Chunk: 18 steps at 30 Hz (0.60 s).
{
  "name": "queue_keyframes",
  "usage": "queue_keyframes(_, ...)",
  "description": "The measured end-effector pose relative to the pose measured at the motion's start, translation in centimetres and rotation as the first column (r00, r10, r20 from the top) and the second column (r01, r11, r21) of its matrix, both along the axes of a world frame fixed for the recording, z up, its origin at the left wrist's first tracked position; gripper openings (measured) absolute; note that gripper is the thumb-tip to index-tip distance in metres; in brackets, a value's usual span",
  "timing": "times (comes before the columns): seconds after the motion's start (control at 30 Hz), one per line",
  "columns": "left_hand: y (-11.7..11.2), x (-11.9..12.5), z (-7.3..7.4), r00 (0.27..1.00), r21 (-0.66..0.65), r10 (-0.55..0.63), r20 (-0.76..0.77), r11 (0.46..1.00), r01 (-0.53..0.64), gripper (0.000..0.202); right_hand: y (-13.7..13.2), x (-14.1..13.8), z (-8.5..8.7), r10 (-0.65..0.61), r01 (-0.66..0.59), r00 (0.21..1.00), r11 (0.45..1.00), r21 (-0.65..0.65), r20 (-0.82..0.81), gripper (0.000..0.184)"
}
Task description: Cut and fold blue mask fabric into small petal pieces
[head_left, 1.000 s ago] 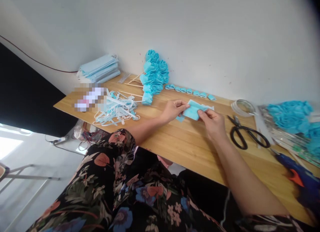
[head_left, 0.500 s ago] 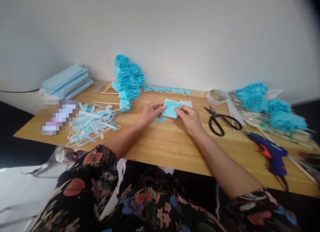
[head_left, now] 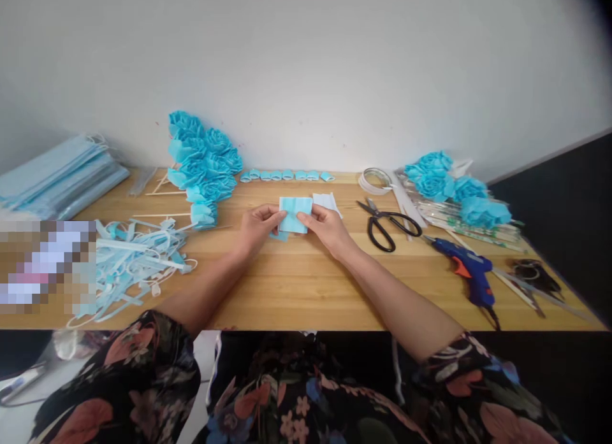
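Observation:
Both my hands hold a small folded piece of blue mask fabric [head_left: 294, 213] just above the wooden table [head_left: 306, 285]. My left hand [head_left: 257, 226] pinches its left edge with thumb and fingers closed. My right hand [head_left: 326, 226] pinches its right edge the same way. A white fabric piece [head_left: 327, 202] lies flat just behind the blue one. A small blue scrap [head_left: 278, 236] shows beneath my left fingers.
Black scissors [head_left: 385, 225], a tape roll [head_left: 375, 178] and a blue glue gun [head_left: 467, 271] lie to the right. Blue fabric roses [head_left: 203, 167] on sticks stand at back left, more roses [head_left: 454, 190] at back right. A mask stack [head_left: 57, 175], cut straps [head_left: 134, 259] and rolled blue pieces [head_left: 285, 175] lie around.
The view has swung right and levelled, so the table's right side with the glue gun now shows. My hands have kept hold of the blue piece, which looks folded narrower.

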<state>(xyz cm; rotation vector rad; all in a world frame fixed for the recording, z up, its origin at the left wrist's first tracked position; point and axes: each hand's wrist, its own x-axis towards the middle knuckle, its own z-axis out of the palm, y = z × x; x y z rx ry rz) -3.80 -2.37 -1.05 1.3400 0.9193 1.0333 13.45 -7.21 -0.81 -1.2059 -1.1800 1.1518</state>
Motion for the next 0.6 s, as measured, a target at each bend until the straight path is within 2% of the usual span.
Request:
queue_keyframes(0.13,-0.2,0.1,0.1,1.0,-0.008,-0.001,-0.007,1.0,0.001,0.04,0.6,0.0,0.3,-0.043,0.044,0.999,0.999,-0.021,0.027,0.044)
queue_keyframes(0.27,-0.2,0.2,-0.1,1.0,-0.041,0.016,0.02,0.999,-0.016,0.042,1.2,0.6,1.0,-0.014,0.014,0.991,1.0,0.004,0.136,0.044)
queue_keyframes(0.37,-0.1,0.2,-0.1,0.995,-0.114,0.047,0.092,0.993,-0.036,0.044,1.8,1.9,1.6,-0.084,0.079,0.973,0.996,0.033,0.215,0.046)
queue_keyframes(0.43,0.0,0.2,0.2,0.99,-0.169,0.06,0.131,0.985,-0.037,0.045,2.3,3.5,1.9,-0.184,0.178,0.971,0.983,0.051,0.153,0.042)
queue_keyframes(0.53,0.2,0.2,1.0,0.986,-0.226,0.068,0.15,0.974,-0.033,0.045,2.9,6.1,2.1,-0.316,0.321,0.946,0.945,0.065,-0.073,0.037)
queue_keyframes(0.6,0.4,0.5,1.6,0.987,-0.241,0.068,0.144,0.97,-0.032,0.044,2.8,7.2,2.3,-0.324,0.341,0.927,0.938,0.068,-0.19,0.038)
